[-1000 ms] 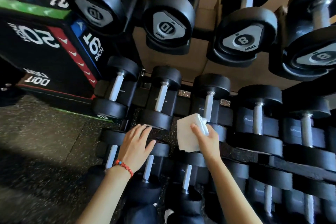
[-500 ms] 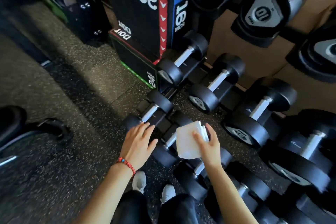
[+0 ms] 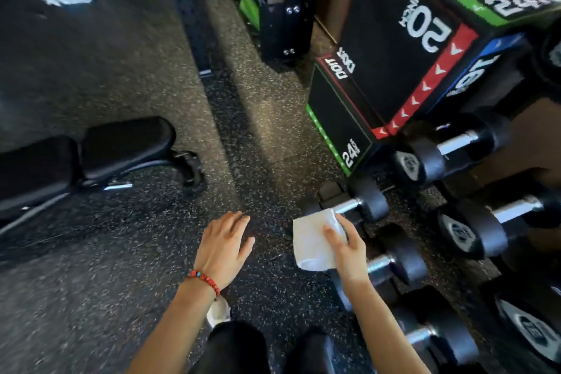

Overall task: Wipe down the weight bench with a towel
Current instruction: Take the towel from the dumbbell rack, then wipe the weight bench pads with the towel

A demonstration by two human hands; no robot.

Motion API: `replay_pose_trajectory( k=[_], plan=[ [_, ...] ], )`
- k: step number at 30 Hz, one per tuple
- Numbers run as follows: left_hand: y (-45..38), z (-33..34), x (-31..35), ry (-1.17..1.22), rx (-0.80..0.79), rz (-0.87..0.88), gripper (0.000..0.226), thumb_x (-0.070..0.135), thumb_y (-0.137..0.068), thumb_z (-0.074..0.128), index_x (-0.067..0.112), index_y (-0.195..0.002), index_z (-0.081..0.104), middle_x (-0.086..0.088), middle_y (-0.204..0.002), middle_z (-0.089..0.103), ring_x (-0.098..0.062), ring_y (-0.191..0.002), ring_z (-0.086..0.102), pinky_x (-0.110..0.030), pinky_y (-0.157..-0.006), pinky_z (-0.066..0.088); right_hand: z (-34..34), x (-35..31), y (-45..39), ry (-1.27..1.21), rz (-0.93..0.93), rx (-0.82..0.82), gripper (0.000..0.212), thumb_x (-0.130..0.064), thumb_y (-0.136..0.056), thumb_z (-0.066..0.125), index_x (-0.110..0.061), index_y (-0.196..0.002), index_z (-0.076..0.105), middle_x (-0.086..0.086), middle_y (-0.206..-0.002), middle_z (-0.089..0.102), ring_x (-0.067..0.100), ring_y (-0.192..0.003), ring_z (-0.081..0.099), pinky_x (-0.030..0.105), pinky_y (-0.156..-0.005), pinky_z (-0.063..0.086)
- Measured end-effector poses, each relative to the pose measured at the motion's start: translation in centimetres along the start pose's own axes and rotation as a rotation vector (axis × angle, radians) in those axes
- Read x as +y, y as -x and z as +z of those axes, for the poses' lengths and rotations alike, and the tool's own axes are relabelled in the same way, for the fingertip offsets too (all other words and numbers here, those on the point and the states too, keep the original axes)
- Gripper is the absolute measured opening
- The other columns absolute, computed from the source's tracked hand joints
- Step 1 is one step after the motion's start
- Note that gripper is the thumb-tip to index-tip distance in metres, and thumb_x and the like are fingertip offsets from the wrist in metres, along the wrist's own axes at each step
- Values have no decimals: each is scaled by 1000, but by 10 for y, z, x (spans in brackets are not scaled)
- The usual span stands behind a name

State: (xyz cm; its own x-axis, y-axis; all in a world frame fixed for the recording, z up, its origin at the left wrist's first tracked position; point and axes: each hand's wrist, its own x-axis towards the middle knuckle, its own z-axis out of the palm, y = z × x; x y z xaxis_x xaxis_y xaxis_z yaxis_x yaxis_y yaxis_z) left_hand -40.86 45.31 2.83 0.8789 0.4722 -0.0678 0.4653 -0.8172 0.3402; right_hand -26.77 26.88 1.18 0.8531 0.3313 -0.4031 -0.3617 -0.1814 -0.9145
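Head view: a person over a speckled gym floor (image 3: 121,297).
Right hand (image 3: 349,247): lower centre, fingers pinching a folded white towel (image 3: 309,244).
Left hand (image 3: 223,247): beside it, fingers relaxed, holding nothing.
Weight bench (image 3: 91,158): left edge, well apart from the towel.
Dumbbells (image 3: 473,231): right side.

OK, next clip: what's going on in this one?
A person stands on a gym floor beside rows of dumbbells. The right hand holds a folded white towel; the left hand hovers open, holding nothing. The weight bench sits off to the left, out of contact with either hand, so wiping has not begun. A plyo box stands ahead on the right.
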Motion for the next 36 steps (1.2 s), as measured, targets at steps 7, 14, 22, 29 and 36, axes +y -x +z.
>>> replay_pose_trajectory(
  k=[7,14,22,29,36],
  plan=[
    [-16,-44,-142,4,26,-163,46,34,-95,45,12,-136,44,-8,-141,43,-25,-132,34,-40,-109,23,159,-13,-26,57,2,-103,19,-18,-85,65,-25,-103,62,-7,-97,64,-1,-78,59,12,-58,48],
    [-43,-83,-241,23,64,-296,45,31,-93,50,8,-132,49,-13,-136,48,-29,-129,39,-44,-108,26,275,-24,-57,76,9,-205,26,-18,-84,66,-35,-102,59,-7,-104,63,11,-90,61,26,-71,50],
    [-107,-79,-313,58,1,-444,49,36,-95,42,13,-138,39,-7,-144,39,-24,-134,30,-40,-111,20,364,-31,-145,139,6,-371,44,-8,-88,59,-30,-124,49,-8,-111,60,-1,-90,61,12,-68,50],
    [-180,-89,-377,100,14,-618,47,33,-93,48,10,-134,45,-9,-139,45,-25,-130,36,-42,-109,26,455,-36,-240,321,31,-498,43,-5,-90,55,-22,-129,51,-5,-123,51,3,-98,53,1,-68,41],
    [-238,-66,-442,128,-12,-671,43,28,-91,53,5,-127,51,-14,-131,53,-30,-124,44,-46,-104,32,536,-15,-325,419,17,-497,43,-7,-90,54,-20,-131,49,-10,-121,49,5,-103,51,-3,-69,38]
  ],
)
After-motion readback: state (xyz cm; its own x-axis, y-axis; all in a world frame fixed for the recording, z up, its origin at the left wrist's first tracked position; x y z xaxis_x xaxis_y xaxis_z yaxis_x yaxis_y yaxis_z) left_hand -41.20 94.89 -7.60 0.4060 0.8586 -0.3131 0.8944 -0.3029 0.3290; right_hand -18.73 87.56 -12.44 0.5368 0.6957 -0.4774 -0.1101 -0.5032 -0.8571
